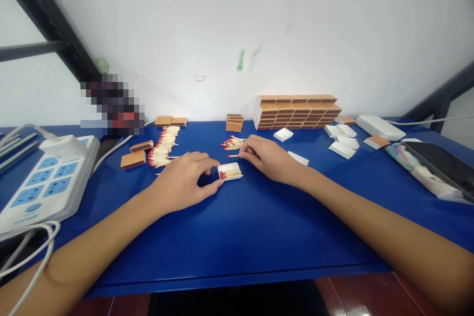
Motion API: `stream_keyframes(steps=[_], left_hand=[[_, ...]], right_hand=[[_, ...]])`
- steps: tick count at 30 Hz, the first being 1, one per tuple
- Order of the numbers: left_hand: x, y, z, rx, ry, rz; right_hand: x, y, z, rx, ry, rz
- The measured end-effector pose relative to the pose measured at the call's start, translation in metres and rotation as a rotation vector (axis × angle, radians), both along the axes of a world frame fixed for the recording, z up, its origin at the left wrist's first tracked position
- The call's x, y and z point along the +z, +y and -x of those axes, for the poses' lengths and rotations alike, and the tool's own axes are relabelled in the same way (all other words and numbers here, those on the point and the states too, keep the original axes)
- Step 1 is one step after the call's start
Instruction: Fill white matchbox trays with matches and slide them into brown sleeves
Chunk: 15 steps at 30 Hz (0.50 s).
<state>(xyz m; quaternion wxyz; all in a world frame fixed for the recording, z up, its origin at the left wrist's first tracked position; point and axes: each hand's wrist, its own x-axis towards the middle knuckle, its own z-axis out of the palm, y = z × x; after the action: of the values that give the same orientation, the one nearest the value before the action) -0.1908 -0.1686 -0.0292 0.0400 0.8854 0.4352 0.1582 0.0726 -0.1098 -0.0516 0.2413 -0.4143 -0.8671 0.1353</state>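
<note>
My left hand (pixel 185 177) pinches the left end of a small white matchbox tray (pixel 230 172) that lies on the blue table (pixel 237 237) and holds several red-tipped matches. My right hand (pixel 264 155) rests just right of the tray, its fingers closed on a single match (pixel 233 156) whose red tip points left. A small heap of loose matches (pixel 232 143) lies just behind the tray.
A larger pile of matches (pixel 163 147) and brown sleeves (pixel 133 159) lie at the left. A stack of finished matchboxes (pixel 296 112) stands at the back, white empty trays (pixel 342 140) to its right. A white power strip (pixel 48 177) is far left, a phone (pixel 440 163) far right.
</note>
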Motion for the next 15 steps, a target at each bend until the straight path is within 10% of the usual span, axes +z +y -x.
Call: stream_keyframes(steps=[7, 15], left_hand=[[-0.001, 0.0, 0.0, 0.002, 0.002, 0.014], [-0.001, 0.0, 0.0, -0.019, 0.001, -0.003]], right_hand=[[0.015, -0.031, 0.012, 0.126, 0.008, 0.062], [-0.007, -0.001, 0.001, 0.02, -0.027, -0.029]])
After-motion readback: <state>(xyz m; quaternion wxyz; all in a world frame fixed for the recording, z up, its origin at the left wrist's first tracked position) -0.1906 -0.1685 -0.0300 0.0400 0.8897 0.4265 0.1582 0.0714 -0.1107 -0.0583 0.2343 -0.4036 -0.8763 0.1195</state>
